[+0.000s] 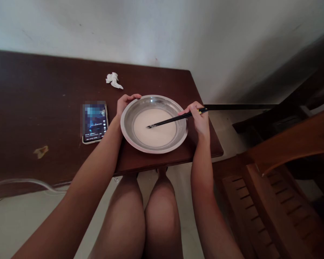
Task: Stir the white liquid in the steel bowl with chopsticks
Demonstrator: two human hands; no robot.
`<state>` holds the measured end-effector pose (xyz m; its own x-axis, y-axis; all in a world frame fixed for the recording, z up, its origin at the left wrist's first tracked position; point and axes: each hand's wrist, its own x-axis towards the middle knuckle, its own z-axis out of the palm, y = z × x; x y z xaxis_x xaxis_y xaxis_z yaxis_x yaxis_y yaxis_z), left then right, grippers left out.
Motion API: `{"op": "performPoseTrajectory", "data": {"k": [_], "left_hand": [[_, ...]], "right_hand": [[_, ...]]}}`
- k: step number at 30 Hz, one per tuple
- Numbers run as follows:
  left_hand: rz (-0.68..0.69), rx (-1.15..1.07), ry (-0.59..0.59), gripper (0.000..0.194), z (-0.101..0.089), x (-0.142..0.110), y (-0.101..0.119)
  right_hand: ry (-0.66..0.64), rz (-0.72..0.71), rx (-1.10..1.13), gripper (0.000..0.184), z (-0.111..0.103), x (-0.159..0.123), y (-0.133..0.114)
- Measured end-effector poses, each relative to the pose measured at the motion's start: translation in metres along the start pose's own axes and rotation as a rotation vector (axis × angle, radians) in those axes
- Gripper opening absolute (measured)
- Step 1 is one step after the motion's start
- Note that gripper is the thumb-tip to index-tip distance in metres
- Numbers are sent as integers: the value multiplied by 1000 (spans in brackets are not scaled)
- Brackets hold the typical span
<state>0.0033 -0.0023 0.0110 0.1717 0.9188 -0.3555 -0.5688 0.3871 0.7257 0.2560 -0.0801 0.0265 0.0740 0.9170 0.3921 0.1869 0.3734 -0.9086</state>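
A wide metal basin [126, 135] stands near the front edge of the dark wooden table, with a milky, off-white liquid [153, 135] in its bottom. My left hand [125, 103] grips the basin's far left rim, fingers curled over the edge. In my right hand [198, 117], at the basin's right side, is a pair of black chopsticks [172, 119] with gold bands near the top. They slant down leftward over the liquid, and their tips carry some whitish residue. Whether the tips touch the liquid, I cannot tell.
Left of the basin lies a phone [95, 123] with its screen lit. A crumpled white tissue [113, 80] sits farther back on the table [43, 97]. A pale cable [40, 182] runs along the front left edge. Wooden slatted furniture [259, 205] stands at the right, and a wall rises behind.
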Motion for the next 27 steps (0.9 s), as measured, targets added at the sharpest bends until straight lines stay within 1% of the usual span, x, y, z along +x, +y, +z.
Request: {"op": "performPoseTrajectory", "data": {"k": [2,5,6,8,11,12,16,18,19,23,24,25,27], "left_hand": [[1,-7,-3,27,0,0,0],[11,-15,-1,26,1,-2,1],[12,-15,-2,26,1,-2,1],[12,-16,-19,26,1,-3,1],[13,-17,-37,27,0,-2,1],[14,-16,-33,26,0,-2,0],[21,-6,-15,24,-1,0,-1],[25,-2,-15,24,-1,0,-1],[26,-2,-14,24,0,-1,-1],[20,6,-4,25,1,-2,0],[18,8,-1,26,1,-2,0],[17,9,2,26,1,-2,0],[19,4,8,27,1,-1,0]], "right_hand": [[22,-18,11,34,0,1,1],[130,-26,24,37,-2,2,3],[145,-18,24,39,-3,2,3],[113,-6,20,40,-2,2,3],[16,-10,4,37,-1,1,2],[13,-21,-5,36,0,1,1],[141,-43,-16,39,-3,3,3],[163,-27,-1,41,-3,3,3],[143,-19,7,41,-3,2,3],[-30,-2,-6,37,1,-1,-2],[-44,-5,-18,36,1,-1,-3],[-29,-13,-29,36,1,0,-2],[56,-27,-38,36,0,1,0]]}}
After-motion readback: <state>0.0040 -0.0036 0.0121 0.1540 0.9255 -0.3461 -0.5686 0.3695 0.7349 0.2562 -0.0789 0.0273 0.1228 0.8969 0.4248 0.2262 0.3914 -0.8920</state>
